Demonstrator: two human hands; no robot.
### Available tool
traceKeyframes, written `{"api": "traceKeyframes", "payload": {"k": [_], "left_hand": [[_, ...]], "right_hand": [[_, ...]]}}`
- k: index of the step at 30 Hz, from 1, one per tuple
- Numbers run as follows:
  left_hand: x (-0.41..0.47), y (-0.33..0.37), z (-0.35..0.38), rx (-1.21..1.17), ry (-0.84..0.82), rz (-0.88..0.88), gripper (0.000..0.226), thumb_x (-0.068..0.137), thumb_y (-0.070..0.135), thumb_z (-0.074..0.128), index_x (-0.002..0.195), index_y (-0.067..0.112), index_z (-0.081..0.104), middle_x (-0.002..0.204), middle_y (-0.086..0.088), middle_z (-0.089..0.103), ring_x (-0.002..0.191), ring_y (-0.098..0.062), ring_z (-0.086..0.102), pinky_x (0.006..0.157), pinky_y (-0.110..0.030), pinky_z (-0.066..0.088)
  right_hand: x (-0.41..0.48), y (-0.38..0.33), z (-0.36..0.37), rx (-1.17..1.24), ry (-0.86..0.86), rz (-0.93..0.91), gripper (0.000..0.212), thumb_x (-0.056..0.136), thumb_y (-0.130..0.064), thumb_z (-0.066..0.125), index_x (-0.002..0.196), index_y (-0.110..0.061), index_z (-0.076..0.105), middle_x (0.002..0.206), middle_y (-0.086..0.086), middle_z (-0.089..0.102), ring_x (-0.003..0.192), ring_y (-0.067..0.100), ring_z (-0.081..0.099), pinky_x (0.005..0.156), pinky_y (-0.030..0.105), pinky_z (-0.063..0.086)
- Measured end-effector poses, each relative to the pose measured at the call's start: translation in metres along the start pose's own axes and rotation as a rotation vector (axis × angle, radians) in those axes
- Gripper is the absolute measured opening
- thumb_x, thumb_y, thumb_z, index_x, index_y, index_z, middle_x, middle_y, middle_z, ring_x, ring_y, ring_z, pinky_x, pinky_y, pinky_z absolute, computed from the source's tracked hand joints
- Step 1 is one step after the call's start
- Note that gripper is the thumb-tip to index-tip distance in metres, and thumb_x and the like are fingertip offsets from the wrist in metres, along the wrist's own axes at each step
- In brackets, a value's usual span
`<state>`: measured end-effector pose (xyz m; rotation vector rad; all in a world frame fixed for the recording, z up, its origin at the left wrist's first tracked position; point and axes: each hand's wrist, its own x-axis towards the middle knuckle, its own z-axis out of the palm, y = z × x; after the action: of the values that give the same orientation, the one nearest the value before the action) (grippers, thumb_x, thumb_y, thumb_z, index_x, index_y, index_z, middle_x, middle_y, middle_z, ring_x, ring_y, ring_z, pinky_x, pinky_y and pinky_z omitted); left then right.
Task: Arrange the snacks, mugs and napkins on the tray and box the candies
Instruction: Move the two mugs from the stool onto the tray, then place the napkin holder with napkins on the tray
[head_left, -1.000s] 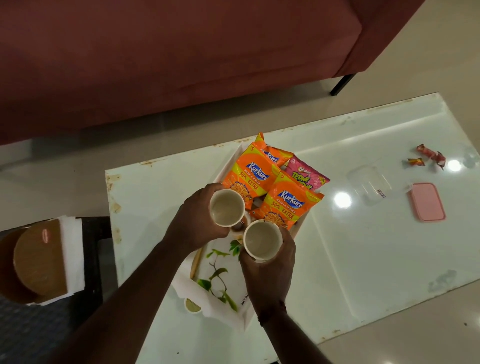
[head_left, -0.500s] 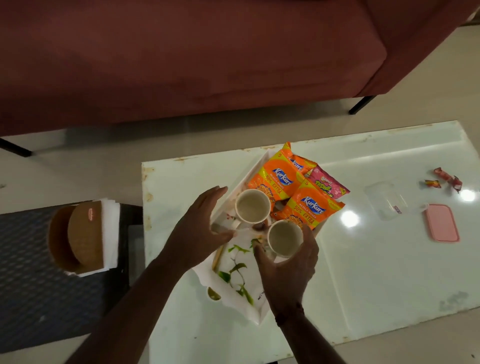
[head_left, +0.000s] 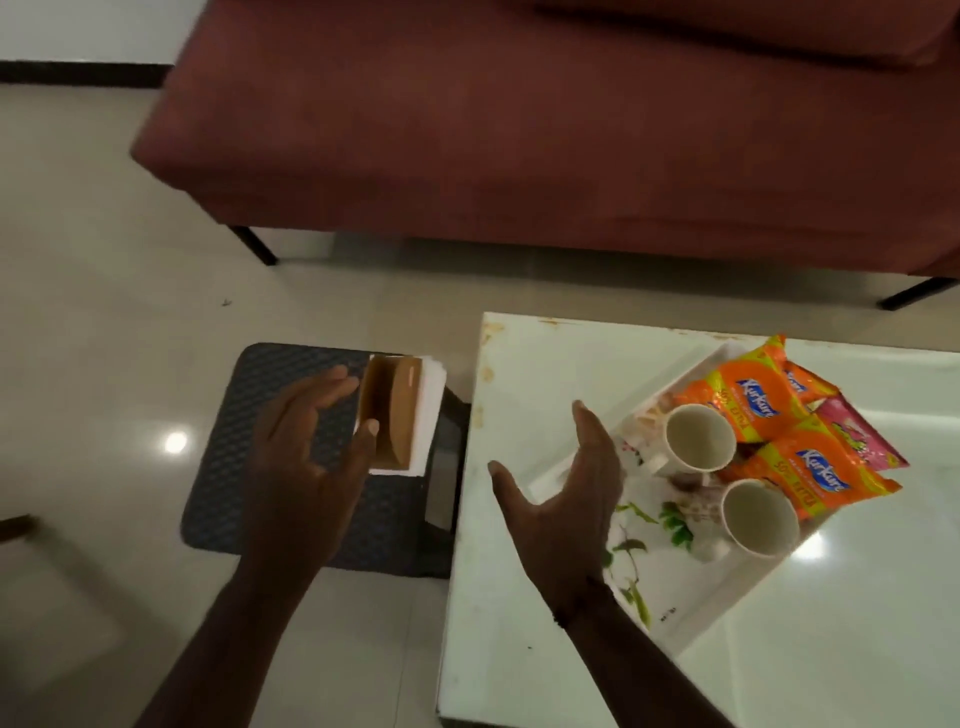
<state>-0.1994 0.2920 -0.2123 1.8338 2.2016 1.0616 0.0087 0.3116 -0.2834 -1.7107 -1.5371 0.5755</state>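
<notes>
Nothing is being grasped: the grip of the left hand (head_left: 306, 467) is being held wide, fingers spread, at the napkin holder (head_left: 392, 415), which is standing with its white napkins (head_left: 430, 410) on a dark stool (head_left: 249, 441) well to the left of the tray (head_left: 670, 587), though whether the holder is being touched cannot be told. The grip of the right hand (head_left: 566, 499) is likewise being held wide, over the tray's left edge. The far mug (head_left: 701, 439) and the near mug (head_left: 759, 517) are being carried upright at the tray's middle, orange snack packets (head_left: 753, 402) and a pink packet (head_left: 860, 436) are being borne at its far right end, and the tray itself is being carried by the white bench (head_left: 519, 649).
</notes>
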Motion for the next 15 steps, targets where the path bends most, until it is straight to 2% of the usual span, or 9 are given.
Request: {"api": "traceKeyframes", "payload": {"k": [2,5,7,9,10,11,12,14,15], "left_hand": [[-0.002,-0.015,-0.004,0.032,0.037,-0.105,0.046,0.087,0.022,0.072,0.126,0.002,0.057,0.126,-0.01,0.061,0.118,-0.014,0.052,0.101,-0.004,0.031],[-0.006,-0.04,0.005,-0.019,-0.124,-0.408,0.061,0.085,0.037,0.071,0.138,0.017,0.047,0.139,-0.009,0.054,0.127,-0.023,0.051,0.101,-0.027,0.038],[-0.009,-0.051,0.023,0.0,-0.221,-0.527,0.075,0.081,0.051,0.069,0.143,0.021,0.04,0.147,-0.006,0.047,0.132,-0.024,0.046,0.104,-0.039,0.042],[-0.014,-0.056,0.043,0.023,-0.265,-0.581,0.087,0.076,0.059,0.07,0.146,0.02,0.037,0.149,-0.008,0.046,0.133,-0.027,0.047,0.105,-0.048,0.045],[-0.015,-0.057,0.053,0.013,-0.277,-0.603,0.089,0.074,0.061,0.071,0.145,0.02,0.036,0.148,-0.008,0.047,0.132,-0.028,0.049,0.104,-0.048,0.047],[-0.016,-0.057,0.063,-0.004,-0.284,-0.62,0.089,0.074,0.061,0.072,0.145,0.02,0.037,0.146,-0.007,0.049,0.13,-0.028,0.051,0.103,-0.047,0.048],[-0.016,-0.057,0.071,-0.032,-0.287,-0.632,0.087,0.074,0.06,0.072,0.144,0.02,0.038,0.143,-0.007,0.052,0.127,-0.027,0.053,0.102,-0.045,0.049],[-0.012,-0.058,0.084,-0.096,-0.281,-0.665,0.084,0.075,0.057,0.073,0.142,0.019,0.04,0.14,-0.005,0.053,0.126,-0.026,0.054,0.101,-0.046,0.05],[-0.01,-0.058,0.089,-0.1,-0.27,-0.677,0.084,0.075,0.055,0.074,0.142,0.018,0.039,0.141,-0.006,0.052,0.127,-0.027,0.053,0.101,-0.047,0.05]], "right_hand": [[-0.001,-0.014,0.02,0.107,-0.14,0.078,0.084,0.075,-0.049,0.077,0.145,-0.024,0.037,0.15,-0.004,0.045,0.138,0.013,0.04,0.113,0.037,0.035],[0.0,-0.026,0.056,0.233,-0.324,0.243,0.068,0.086,-0.048,0.067,0.145,-0.032,0.037,0.149,-0.008,0.045,0.135,0.012,0.044,0.111,0.038,0.041],[0.004,-0.028,0.078,0.232,-0.399,0.342,0.057,0.093,-0.045,0.06,0.144,-0.029,0.039,0.146,-0.006,0.049,0.13,0.013,0.049,0.107,0.032,0.045],[0.009,-0.029,0.099,0.28,-0.452,0.455,0.048,0.098,-0.04,0.054,0.142,-0.025,0.044,0.131,-0.009,0.055,0.118,0.009,0.052,0.089,0.012,0.042],[0.012,-0.029,0.109,0.305,-0.469,0.505,0.043,0.099,-0.038,0.051,0.139,-0.024,0.047,0.122,-0.011,0.056,0.112,0.009,0.053,0.078,0.006,0.039],[0.014,-0.028,0.118,0.323,-0.485,0.544,0.038,0.1,-0.036,0.049,0.135,-0.022,0.051,0.118,-0.012,0.057,0.108,0.01,0.055,0.071,0.006,0.038],[0.017,-0.027,0.125,0.336,-0.504,0.581,0.035,0.1,-0.033,0.048,0.132,-0.019,0.054,0.118,-0.007,0.061,0.107,0.015,0.059,0.071,0.011,0.044],[0.023,-0.027,0.14,0.338,-0.549,0.658,0.035,0.1,-0.03,0.047,0.129,-0.013,0.057,0.121,0.006,0.065,0.108,0.025,0.061,0.086,0.035,0.055],[0.025,-0.027,0.146,0.339,-0.566,0.688,0.034,0.101,-0.03,0.046,0.127,-0.012,0.058,0.12,0.01,0.065,0.109,0.028,0.062,0.094,0.044,0.054]]}}
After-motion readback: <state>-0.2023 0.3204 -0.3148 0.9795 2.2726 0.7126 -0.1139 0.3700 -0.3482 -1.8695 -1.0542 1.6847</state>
